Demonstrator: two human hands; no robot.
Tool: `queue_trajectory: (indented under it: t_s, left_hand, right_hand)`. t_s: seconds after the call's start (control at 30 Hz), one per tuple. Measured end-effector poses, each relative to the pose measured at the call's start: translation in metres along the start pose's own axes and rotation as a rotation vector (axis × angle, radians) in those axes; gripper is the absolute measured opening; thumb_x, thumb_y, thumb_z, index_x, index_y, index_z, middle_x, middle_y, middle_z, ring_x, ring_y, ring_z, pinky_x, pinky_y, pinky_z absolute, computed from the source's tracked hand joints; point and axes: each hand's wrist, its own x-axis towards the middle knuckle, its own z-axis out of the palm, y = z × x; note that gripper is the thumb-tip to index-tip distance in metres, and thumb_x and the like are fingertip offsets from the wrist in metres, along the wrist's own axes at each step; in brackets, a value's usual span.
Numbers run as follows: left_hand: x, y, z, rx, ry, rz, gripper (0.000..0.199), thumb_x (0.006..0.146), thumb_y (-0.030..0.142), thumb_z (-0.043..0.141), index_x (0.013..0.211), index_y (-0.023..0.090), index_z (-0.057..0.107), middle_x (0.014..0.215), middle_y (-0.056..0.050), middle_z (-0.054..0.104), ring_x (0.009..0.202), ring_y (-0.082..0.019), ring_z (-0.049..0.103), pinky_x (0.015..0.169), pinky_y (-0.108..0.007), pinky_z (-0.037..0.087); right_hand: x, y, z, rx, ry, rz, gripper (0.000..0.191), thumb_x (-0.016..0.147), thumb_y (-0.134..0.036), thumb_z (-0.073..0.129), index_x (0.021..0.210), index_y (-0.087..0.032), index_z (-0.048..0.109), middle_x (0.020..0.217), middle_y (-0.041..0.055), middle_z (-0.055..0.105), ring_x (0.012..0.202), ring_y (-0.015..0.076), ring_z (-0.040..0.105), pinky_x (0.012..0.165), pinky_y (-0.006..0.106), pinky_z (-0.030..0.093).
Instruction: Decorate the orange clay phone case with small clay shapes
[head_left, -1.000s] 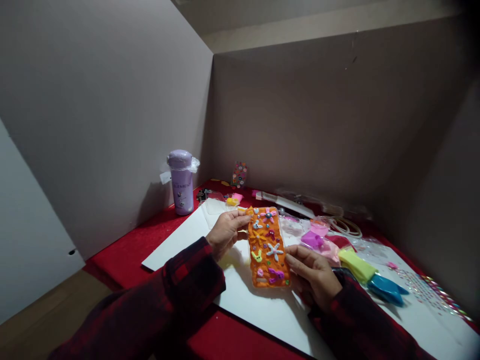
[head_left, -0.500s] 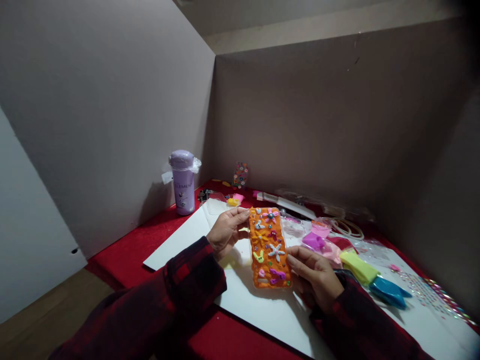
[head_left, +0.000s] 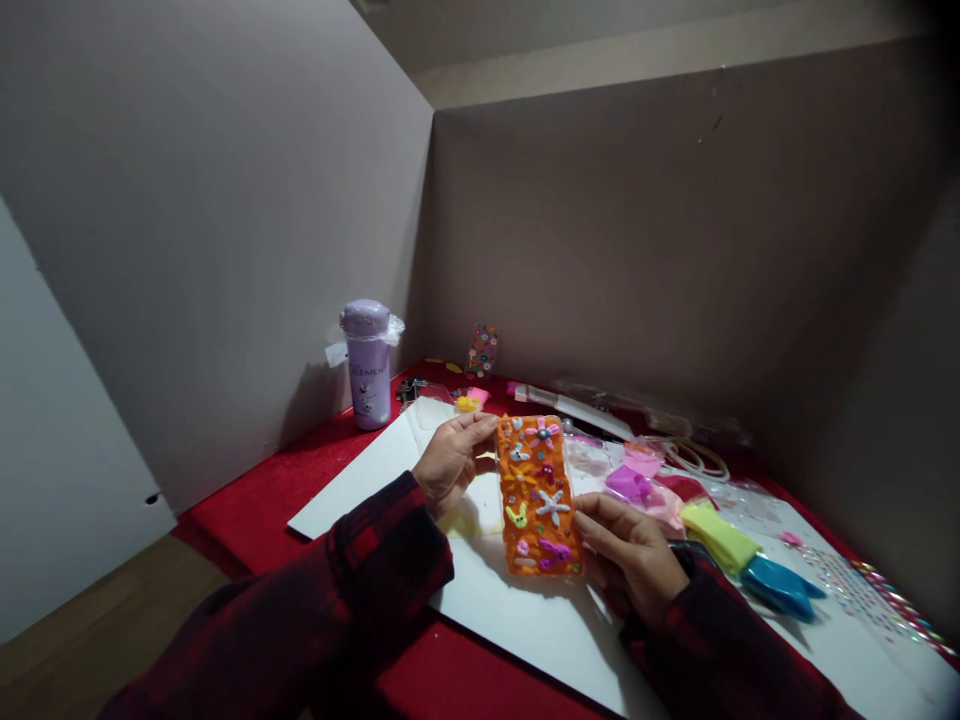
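Note:
An orange clay-covered phone case [head_left: 538, 497], decorated with small flowers, animal shapes and beads, is held upright above a white board [head_left: 517, 622]. My left hand [head_left: 454, 462] pinches its upper left edge between thumb and fingers. On the lower right edge, my right hand [head_left: 630, 550] grips it the same way. The decorated face is turned toward me. Both sleeves are dark red and black plaid.
A purple bottle [head_left: 368, 372] stands at the back left on the red cloth [head_left: 247, 515]. Another decorated case [head_left: 482, 351] leans at the back wall. To the right lie a yellow packet [head_left: 720, 537], a blue packet [head_left: 781, 586], pink packets and gem stickers [head_left: 862, 590].
The case has tilted very slightly in my hands. Both hands keep their hold, and the view has shifted a little.

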Motion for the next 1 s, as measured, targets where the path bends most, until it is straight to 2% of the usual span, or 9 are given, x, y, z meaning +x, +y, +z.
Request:
queue_trajectory:
  t_s: [0.4,0.63,0.77,1.0]
  left_hand:
    - [-0.0001,-0.0003,0.0006,-0.016,-0.008,0.01,0.025,0.074,0.036,0.065,0.078,0.012,0.061,0.074,-0.004,0.06,0.063,-0.011,0.055,0.062,-0.027,0.046]
    - [0.0004,-0.0007,-0.0001,-0.007,0.044,0.05,0.022,0.067,0.017,0.07,0.086,0.012,0.06,0.078,-0.004,0.061,0.067,-0.013,0.058,0.07,-0.032,0.047]
    - [0.0005,0.0001,0.0022,0.013,0.049,0.074,0.023,0.065,0.016,0.072,0.084,0.01,0.061,0.077,-0.004,0.061,0.067,-0.012,0.057,0.071,-0.032,0.046]
    - [0.0003,0.0006,0.0036,0.036,0.057,0.102,0.025,0.063,0.014,0.072,0.085,0.01,0.061,0.081,-0.005,0.063,0.072,-0.014,0.059,0.069,-0.028,0.044]
  right_hand:
    - [0.0005,-0.0009,-0.0002,0.003,0.006,-0.006,0.034,0.065,-0.043,0.074,0.081,-0.016,0.062,0.05,-0.0034,0.053,0.031,0.0024,0.033,0.029,0.014,0.022]
    - [0.0017,0.0,-0.0004,0.022,0.005,-0.022,0.033,0.064,-0.042,0.074,0.081,-0.016,0.062,0.047,-0.0049,0.049,0.032,0.002,0.03,0.029,0.014,0.021]
    - [0.0018,0.0007,-0.0007,0.03,0.003,-0.032,0.032,0.064,-0.041,0.074,0.08,-0.016,0.061,0.046,-0.0052,0.049,0.032,0.0024,0.033,0.03,0.014,0.024]
    - [0.0009,-0.0003,0.0005,0.027,0.005,-0.026,0.03,0.066,-0.04,0.074,0.08,-0.016,0.062,0.044,-0.0056,0.048,0.03,0.0024,0.032,0.028,0.014,0.021]
